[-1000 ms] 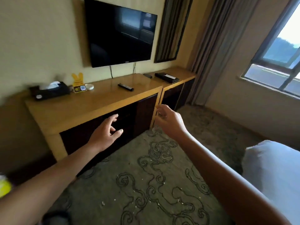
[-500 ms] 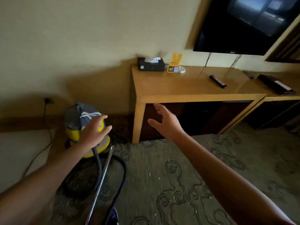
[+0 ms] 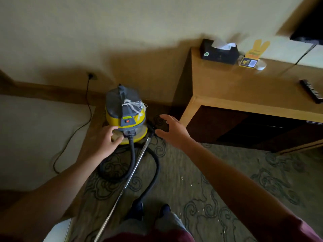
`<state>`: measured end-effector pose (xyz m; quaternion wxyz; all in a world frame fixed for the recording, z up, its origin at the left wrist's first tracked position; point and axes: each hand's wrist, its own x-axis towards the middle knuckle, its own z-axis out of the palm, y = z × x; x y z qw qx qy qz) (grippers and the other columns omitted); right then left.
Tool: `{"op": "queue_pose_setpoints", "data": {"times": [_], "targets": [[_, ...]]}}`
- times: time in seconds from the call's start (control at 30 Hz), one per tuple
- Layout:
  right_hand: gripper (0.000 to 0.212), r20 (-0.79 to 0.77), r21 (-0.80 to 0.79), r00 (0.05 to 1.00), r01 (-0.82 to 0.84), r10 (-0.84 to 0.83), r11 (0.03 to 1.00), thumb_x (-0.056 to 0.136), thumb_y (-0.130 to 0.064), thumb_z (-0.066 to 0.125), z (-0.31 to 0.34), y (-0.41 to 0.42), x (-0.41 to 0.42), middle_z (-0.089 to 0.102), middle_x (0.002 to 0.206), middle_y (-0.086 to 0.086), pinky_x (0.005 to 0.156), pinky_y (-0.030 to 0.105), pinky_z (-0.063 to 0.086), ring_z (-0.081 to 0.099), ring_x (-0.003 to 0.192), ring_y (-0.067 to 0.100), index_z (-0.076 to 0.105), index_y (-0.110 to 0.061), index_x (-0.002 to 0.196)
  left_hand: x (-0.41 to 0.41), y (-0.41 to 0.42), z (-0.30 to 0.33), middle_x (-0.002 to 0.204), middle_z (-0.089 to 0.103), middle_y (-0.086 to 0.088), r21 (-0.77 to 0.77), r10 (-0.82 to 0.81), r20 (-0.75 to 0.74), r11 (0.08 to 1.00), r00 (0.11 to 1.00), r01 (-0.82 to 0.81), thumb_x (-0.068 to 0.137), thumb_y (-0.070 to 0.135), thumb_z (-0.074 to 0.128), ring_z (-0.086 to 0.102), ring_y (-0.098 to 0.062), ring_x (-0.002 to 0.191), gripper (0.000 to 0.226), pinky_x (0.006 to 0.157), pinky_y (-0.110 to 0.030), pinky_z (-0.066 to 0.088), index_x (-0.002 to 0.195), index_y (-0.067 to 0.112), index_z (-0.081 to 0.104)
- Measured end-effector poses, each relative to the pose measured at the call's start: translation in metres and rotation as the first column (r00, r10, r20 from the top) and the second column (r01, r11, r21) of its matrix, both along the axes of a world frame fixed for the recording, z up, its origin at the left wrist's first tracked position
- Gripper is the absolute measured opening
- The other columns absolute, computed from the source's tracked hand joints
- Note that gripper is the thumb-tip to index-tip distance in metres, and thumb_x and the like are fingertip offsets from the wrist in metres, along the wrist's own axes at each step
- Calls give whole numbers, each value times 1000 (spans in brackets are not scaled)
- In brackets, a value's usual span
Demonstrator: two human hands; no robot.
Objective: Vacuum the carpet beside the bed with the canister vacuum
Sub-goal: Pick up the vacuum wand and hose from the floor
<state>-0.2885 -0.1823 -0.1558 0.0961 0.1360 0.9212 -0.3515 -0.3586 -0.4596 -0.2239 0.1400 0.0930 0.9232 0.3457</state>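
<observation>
Vacuum (image 3: 126, 114): yellow canister with grey lid, standing on the carpet (image 3: 218, 180) against the wall, just left of the table (image 3: 244, 95). Parked out of the walkway, close to its power, by the look of it. Cord (image 3: 82, 126) runs from the wall socket (image 3: 92, 76) down across the pale floor strip at left; plugged in, so likely ready to run. Red switch (image 3: 127, 121) on the front panel faces the person. White string is wound round the lid handle; purpose unclear.

Hose (image 3: 132, 154) leaves the front port and loops on the carpet in one slack coil. Metal wand (image 3: 125, 184) lies propped diagonally, top end near the canister base, lower end running out of view past the person's feet. Laid where a standing person can pick it up without moving the canister.

Left hand (image 3: 104, 142): fingers loosely spread, thumb and fingertips at the canister's lower rim, just below the switch; holds nothing. Whether it touches the rim I cannot tell. Judgement: heading for the switch or steadying the body.

Right hand (image 3: 172, 131): spread wide, empty, fingers curved, hovering just beside the wand's top end and the hose joint. Judgement: set to take the wand.

Carpet shows pale specks and crumbs in the patterned area ahead of the feet. No cleaning begun; task at its start.

On the table: tissue box (image 3: 219, 51), yellow card stand (image 3: 251, 56), remote (image 3: 312, 90). Dark screen edge at top right.
</observation>
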Motion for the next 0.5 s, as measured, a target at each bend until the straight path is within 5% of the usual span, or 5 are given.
{"op": "queue_pose_setpoints", "data": {"times": [0.1, 0.2, 0.33, 0.5], "targets": [[73, 40, -14, 995, -88, 88, 996, 88, -43, 76, -26, -6, -24, 54, 153, 3, 106, 39, 47, 54, 136, 26, 48, -23, 153, 7, -6, -11, 135, 60, -17, -38, 73, 61, 997, 995, -71, 92, 20, 75, 61, -34, 121, 47, 97, -37, 46, 135, 6, 60], [73, 61, -42, 984, -163, 165, 986, 87, -44, 77, -52, -15, -46, 58, 149, 3, 106, 42, 50, 57, 133, 26, 50, -24, 151, 16, -14, -23, 137, 59, -18, -39, 199, 113, 980, 973, -196, 95, 17, 72, 56, -33, 127, 47, 88, -20, 35, 138, 3, 58], [73, 89, -98, 957, -267, 276, 959, 86, -43, 79, -81, -38, -69, 60, 147, 3, 98, 33, 47, 60, 129, 26, 51, -24, 151, 29, -30, -29, 143, 55, -14, -131, 268, 109, 958, 957, -254, 96, 26, 71, 55, -33, 130, 52, 103, -41, 46, 142, 8, 56], [75, 150, -128, 863, -466, 482, 875, 89, -43, 77, -112, -87, -83, 52, 157, 6, 108, 38, 42, 48, 144, 28, 47, -20, 155, 57, -72, -57, 137, 58, -16, -207, 403, 127, 904, 906, -373, 94, 29, 73, 60, -35, 121, 54, 95, -43, 49, 139, 6, 58]]}}
